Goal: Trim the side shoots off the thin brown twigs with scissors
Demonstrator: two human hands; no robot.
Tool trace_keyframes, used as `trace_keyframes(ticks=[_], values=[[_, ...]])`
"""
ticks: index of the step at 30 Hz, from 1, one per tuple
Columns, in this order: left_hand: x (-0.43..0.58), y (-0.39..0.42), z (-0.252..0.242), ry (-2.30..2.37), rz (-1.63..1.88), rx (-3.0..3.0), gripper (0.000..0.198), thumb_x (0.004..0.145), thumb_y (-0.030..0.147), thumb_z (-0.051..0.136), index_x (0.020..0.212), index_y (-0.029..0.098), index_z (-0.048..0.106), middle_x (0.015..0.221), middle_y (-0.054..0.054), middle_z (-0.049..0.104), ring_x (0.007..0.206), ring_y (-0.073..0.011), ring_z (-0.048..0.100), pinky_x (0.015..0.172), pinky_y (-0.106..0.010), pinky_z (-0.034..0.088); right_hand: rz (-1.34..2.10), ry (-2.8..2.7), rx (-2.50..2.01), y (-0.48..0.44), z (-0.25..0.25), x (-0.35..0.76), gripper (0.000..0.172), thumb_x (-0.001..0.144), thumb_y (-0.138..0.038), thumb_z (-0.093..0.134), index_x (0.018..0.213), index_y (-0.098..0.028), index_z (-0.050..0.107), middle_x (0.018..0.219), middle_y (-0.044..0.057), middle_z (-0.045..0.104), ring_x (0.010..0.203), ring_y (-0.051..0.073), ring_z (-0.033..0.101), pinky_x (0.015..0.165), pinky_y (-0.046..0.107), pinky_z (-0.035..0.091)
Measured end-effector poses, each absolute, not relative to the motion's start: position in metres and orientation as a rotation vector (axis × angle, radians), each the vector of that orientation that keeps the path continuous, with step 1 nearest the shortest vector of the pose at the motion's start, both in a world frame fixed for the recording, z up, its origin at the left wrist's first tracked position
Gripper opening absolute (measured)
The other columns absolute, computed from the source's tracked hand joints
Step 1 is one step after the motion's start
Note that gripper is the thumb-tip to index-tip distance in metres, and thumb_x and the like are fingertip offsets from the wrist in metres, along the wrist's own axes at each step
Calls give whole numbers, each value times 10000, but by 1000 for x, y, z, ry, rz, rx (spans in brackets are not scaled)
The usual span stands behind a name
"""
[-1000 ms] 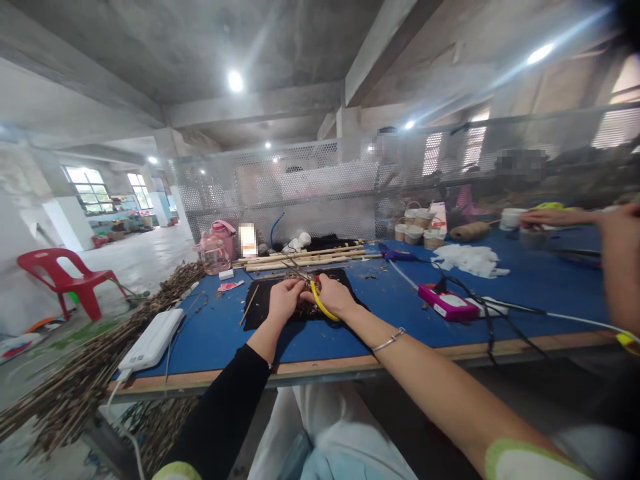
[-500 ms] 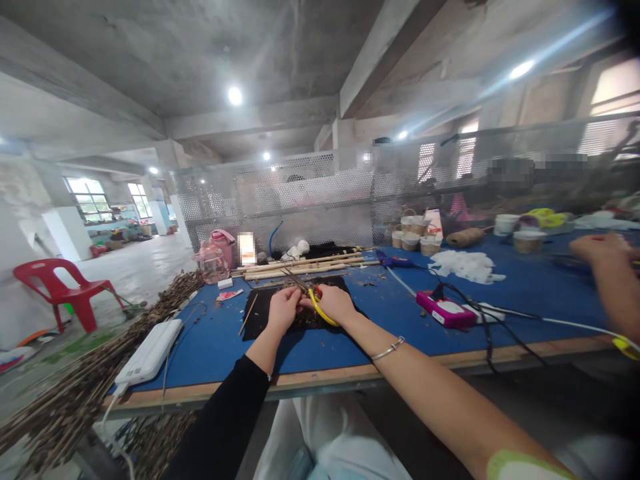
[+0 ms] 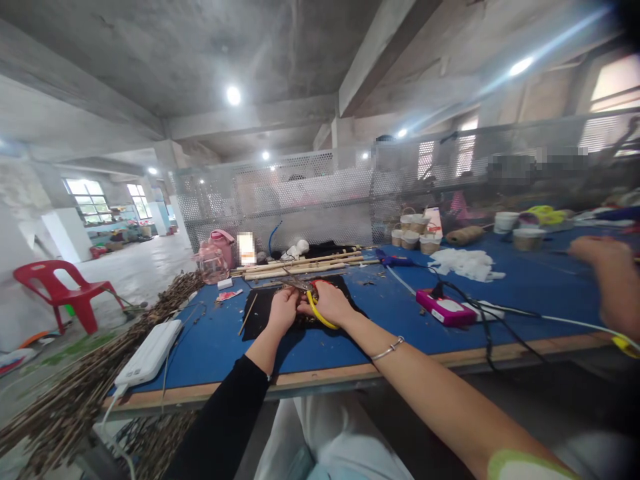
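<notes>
My right hand point(image 3: 331, 303) is closed round the yellow-handled scissors point(image 3: 320, 313), whose blades point away and to the left. Close beside it, my left hand point(image 3: 284, 309) has its fingers pinched together near the blades. What the left fingers hold is too small and hidden to make out; thin dry twig bits show around them. Both hands are over a black cloth point(image 3: 257, 313) on the blue table point(image 3: 310, 363). A thin stick point(image 3: 249, 315) lies on the cloth's left side.
Bamboo sticks point(image 3: 300, 270) lie behind the cloth. To the right are a glue gun point(image 3: 393, 259), a magenta box point(image 3: 445, 310) with cables, white fluff point(image 3: 467, 265) and small pots point(image 3: 411, 239). A power strip point(image 3: 150, 353) and bundled dry stalks point(image 3: 100, 373) are left. Another person's hand point(image 3: 600, 257) is far right.
The scissor blades have swung slightly, and my right hand has shifted a little to the left. My left hand stays nearly in place. The other person's hand has moved slightly.
</notes>
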State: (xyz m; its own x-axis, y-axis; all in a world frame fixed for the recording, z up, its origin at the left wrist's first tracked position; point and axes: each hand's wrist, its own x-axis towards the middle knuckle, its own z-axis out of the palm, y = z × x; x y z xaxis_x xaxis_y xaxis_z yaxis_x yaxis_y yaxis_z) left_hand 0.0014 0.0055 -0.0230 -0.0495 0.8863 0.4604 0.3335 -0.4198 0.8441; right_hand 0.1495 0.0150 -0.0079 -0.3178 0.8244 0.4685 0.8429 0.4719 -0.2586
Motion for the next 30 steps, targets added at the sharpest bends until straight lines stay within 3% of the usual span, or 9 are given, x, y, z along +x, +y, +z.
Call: trace_keyframes(ticks=[15,22,30], values=[[6,0,-18,1157,1502,1718,261,754,291,481,847,133,666,873,-65,674,792,-162,581,749,-247,423,3,-2149,-1384,12,-7,149,600,653,-668,519,954,-151,487,960,116,590,943,239,559,745,287,376],[7,-3,-17,1130,1456,1610,257,739,349,491,716,131,626,660,-32,641,553,-114,538,572,-218,424,111,-2177,-1463,12,-4,150,616,638,-708,492,943,-173,486,872,96,636,842,242,608,659,273,391],[5,1,-21,1114,1453,1620,272,748,379,478,652,141,567,560,-4,563,458,-78,455,472,-185,377,92,-2201,-1559,12,-2,151,649,637,-749,432,933,-180,532,879,119,648,829,254,616,641,279,404]])
